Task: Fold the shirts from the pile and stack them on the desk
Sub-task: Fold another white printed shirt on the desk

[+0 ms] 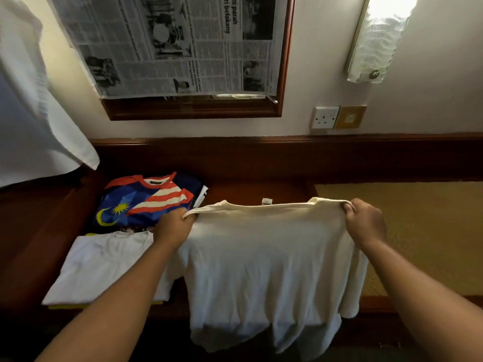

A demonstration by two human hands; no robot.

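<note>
A cream shirt (264,262) hangs spread between both hands above the front edge of the dark wooden tabletop (251,189), its hem drooping below the edge. The left hand (173,226) has its grip clamped on one shoulder of the shirt, fingers curled round a bunched fold of cloth; the right hand (364,220) pinches the other shoulder the same way, so the top seam is pulled taut between them, with a small label (266,201) sticking up at the collar. To the left on the tabletop lies a folded white shirt (102,265), and something yellow shows under its near edge, possibly another garment. Just behind it sits a folded blue shirt (149,199) with red and white stripes and a yellow crescent and star. A woven mat (418,231) covers the right side. On the wall are a newspaper-covered frame (183,48), a socket (325,117) and a lamp (376,40).
</note>
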